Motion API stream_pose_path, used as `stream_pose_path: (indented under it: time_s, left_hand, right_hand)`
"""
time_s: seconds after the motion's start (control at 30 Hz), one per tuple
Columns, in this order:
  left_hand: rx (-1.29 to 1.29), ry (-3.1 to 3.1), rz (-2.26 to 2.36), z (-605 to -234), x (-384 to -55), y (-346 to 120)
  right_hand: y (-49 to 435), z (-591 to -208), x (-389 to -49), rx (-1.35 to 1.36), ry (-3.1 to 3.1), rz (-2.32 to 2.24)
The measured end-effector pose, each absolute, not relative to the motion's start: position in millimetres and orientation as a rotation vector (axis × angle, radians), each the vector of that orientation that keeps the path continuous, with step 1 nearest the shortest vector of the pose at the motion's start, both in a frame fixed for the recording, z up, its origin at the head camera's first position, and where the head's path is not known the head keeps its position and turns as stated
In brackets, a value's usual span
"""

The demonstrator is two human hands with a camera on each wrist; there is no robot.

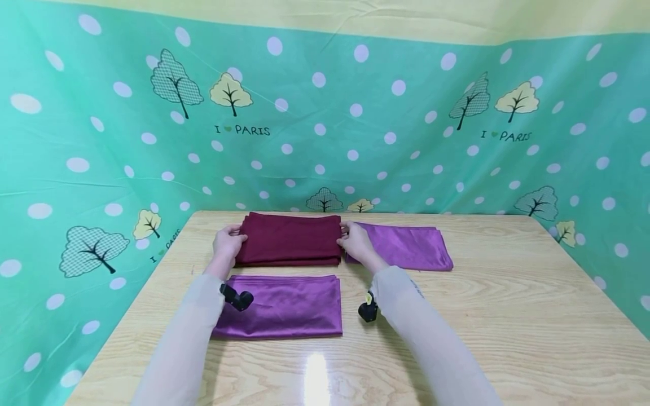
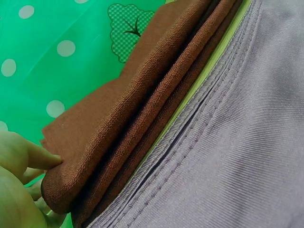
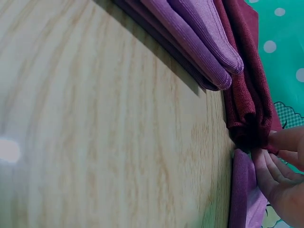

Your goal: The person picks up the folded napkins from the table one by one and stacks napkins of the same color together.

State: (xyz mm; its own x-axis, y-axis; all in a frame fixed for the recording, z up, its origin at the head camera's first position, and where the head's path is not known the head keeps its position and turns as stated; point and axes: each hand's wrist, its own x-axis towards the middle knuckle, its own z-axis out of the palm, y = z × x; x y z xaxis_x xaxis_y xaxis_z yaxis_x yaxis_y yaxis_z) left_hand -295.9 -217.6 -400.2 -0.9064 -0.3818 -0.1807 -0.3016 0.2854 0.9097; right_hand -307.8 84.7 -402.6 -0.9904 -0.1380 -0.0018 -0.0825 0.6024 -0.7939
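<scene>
A folded maroon cloth [image 1: 290, 239] lies at the back of the table, its layers stacked. My left hand [image 1: 228, 243] pinches its left end; in the left wrist view that cloth [image 2: 137, 102] looks brownish, with thick rounded folds beside the fingers. At the opposite end my right hand [image 1: 358, 242] pinches the right corner, and the right wrist view shows the fingers [image 3: 268, 166] at the maroon folds [image 3: 240, 95]. Just in front lies a folded shiny purple cloth [image 1: 289, 307], partly covered by the left wrist. Another folded purple cloth [image 1: 411, 247] lies beside the right hand.
The wooden table [image 1: 508, 316] extends right and forward of the cloths. A green dotted curtain [image 1: 325, 113] with printed trees hangs behind and along both sides. Each wrist carries a small black camera [image 1: 236, 297], close above the table and the front purple cloth.
</scene>
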Motion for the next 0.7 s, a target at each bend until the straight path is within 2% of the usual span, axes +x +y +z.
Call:
stream_pose_path:
  time_s: [0.7]
  left_hand:
    - [0.627,-2.526,-1.755,-400.0,-288.9,-226.6]
  right_hand:
    - [86.8,-403.4,-303.2,-0.195,2.773,-1.299]
